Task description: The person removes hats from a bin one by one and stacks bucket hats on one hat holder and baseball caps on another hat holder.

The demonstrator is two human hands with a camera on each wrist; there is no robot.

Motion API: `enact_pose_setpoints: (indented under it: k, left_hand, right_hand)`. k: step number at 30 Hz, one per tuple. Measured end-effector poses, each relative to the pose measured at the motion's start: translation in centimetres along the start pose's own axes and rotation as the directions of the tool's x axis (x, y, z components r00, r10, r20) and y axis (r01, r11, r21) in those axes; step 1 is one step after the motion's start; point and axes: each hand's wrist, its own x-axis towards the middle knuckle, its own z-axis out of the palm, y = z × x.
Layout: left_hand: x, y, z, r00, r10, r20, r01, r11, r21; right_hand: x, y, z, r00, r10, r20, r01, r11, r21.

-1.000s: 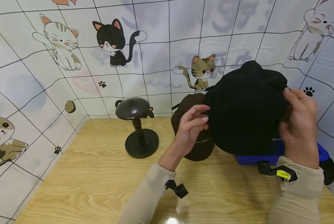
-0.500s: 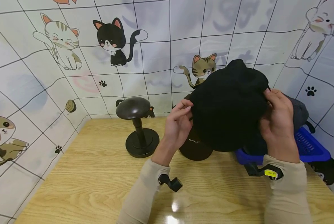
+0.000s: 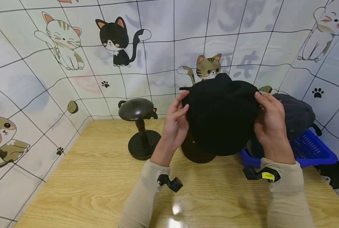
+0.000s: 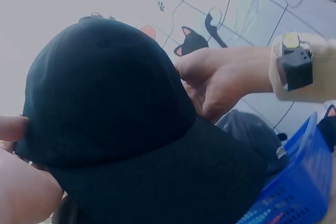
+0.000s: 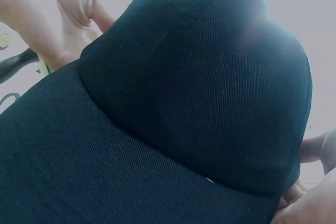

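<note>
A plain black baseball cap [image 3: 220, 123] is held up over the table between both hands, its brim pointing down toward me. My left hand [image 3: 176, 120] pinches the cap's left edge between thumb and fingers. On the opposite edge, my right hand [image 3: 272, 123] grips the cap the same way. Both wrist views show the rounded crown [image 4: 105, 93] and the broad brim [image 5: 105, 156] from close up. Behind the black cap, a dark brown cap [image 3: 196, 153] is mostly covered; only its lower part shows.
A black hat stand [image 3: 142, 139] with a domed top stands left on the wooden table [image 3: 101, 190]. A blue plastic basket [image 3: 320, 155] at the right holds a dark grey cap [image 3: 297, 115]. A cat-patterned sheet [image 3: 163, 57] covers the walls behind.
Both hands have carried the black cap leftward and slightly lower, now in front of the brown cap. The basket and the grey cap have come into view behind the right hand.
</note>
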Motion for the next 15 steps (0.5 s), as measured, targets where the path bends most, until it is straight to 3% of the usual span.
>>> enact_pose_setpoints:
  k: [6, 12, 15]
  left_hand:
    - [0.2, 0.4, -1.0, 0.999, -0.030, -0.009, 0.032, 0.989, 0.145]
    - [0.6, 0.6, -2.1, 0.997, -0.066, -0.026, 0.071, 0.944, 0.321]
    - [0.8, 0.6, -2.5, 0.998, -0.060, -0.035, 0.069, 0.931, 0.359]
  right_hand:
    - [-0.1, 1.2, 0.2, 0.998, 0.056, 0.009, -0.055, 0.997, -0.046]
    - [0.2, 2.2, 0.0, 0.992, 0.128, 0.007, -0.128, 0.990, -0.053]
    - [0.4, 2.6, -0.1, 0.989, 0.150, 0.007, -0.149, 0.985, -0.084]
